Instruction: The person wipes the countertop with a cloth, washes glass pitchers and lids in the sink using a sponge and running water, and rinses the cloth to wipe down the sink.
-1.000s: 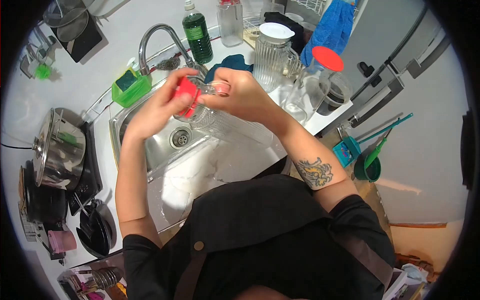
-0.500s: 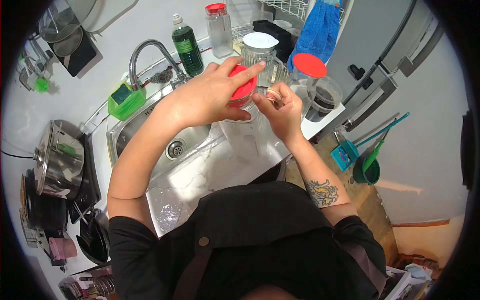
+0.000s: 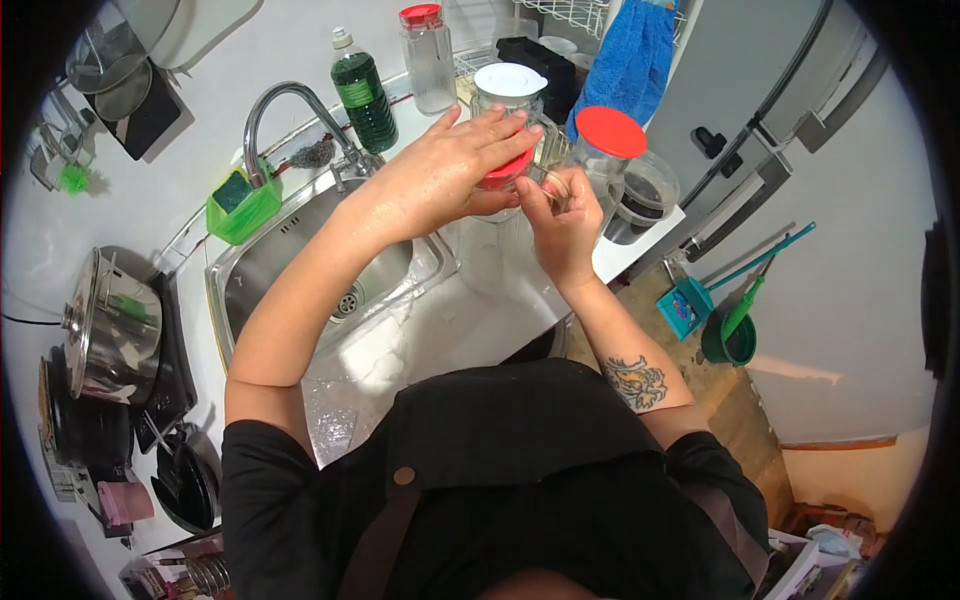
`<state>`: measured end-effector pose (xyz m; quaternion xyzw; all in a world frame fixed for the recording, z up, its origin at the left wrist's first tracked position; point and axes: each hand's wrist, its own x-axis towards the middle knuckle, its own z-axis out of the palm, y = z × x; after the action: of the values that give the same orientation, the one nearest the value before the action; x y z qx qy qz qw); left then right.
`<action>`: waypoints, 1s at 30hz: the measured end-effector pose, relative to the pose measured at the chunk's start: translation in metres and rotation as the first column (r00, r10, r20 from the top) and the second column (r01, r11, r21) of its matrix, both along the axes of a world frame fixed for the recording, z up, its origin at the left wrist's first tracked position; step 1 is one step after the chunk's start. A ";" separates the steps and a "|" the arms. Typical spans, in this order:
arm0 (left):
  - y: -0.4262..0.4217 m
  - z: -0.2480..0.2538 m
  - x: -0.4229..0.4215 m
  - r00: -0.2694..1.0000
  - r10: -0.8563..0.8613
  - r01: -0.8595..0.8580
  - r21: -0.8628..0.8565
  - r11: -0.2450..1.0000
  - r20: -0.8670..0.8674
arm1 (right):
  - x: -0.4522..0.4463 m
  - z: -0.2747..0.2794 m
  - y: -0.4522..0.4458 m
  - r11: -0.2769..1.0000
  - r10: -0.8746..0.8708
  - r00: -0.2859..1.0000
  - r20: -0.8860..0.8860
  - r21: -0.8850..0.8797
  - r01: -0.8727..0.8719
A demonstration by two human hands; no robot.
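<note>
A clear pitcher point(image 3: 488, 255) stands upright or nearly so above the counter beside the sink; its lower part is faint, and I cannot tell whether its base touches. My left hand point(image 3: 430, 178) lies over its red lid point(image 3: 510, 172), fingers across the top and thumb along the near side. The wet back of this hand faces me. With my right hand point(image 3: 566, 232) I grip the pitcher's handle, the fingers curled round it. Behind stand a white-lidded pitcher point(image 3: 510, 82) and, to the right, a clear container with a wide red lid point(image 3: 611, 133).
On the left is the steel sink point(image 3: 385, 278) with its faucet point(image 3: 283, 90). A green soap bottle point(image 3: 364, 100) and another red-lidded pitcher point(image 3: 430, 65) stand along the wall. A green sponge holder point(image 3: 243, 215) sits at the sink corner. The counter point(image 3: 465, 345) is wet in front.
The lidded pitcher has shifted slightly right. My left fingers, spread before, now lie closer together and cover more of the lid. My right hand keeps hold of the handle.
</note>
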<state>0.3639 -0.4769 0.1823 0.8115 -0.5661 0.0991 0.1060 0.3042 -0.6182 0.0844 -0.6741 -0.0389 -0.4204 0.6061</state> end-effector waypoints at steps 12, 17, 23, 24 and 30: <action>0.005 -0.175 -0.044 0.874 0.158 -0.414 -0.534 0.737 -0.460 | -0.057 -0.017 -0.036 0.783 -0.305 0.936 0.174 -0.514 0.350; -0.012 -0.194 -0.034 0.752 0.004 -0.470 -0.532 0.705 -0.659 | -0.035 -0.055 -0.058 0.847 -0.369 0.923 0.107 -0.370 0.381; -0.013 -0.195 -0.005 0.788 -0.106 -0.335 -0.567 0.752 -0.607 | -0.024 -0.070 -0.059 0.923 -0.249 0.963 0.105 -0.277 0.269; -0.012 -0.197 0.000 0.787 -0.100 -0.343 -0.568 0.748 -0.608 | -0.022 -0.072 -0.059 0.913 -0.272 0.956 0.114 -0.283 0.294; -0.004 -0.192 0.027 0.734 -0.210 -0.253 -0.547 0.798 -0.646 | -0.017 -0.071 -0.061 0.904 -0.251 0.954 0.166 -0.312 0.293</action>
<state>0.3911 -0.4808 -0.0098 0.7197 -0.4153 -0.0277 0.5557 0.2868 -0.6793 0.0133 -0.7384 -0.0518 -0.5287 0.4154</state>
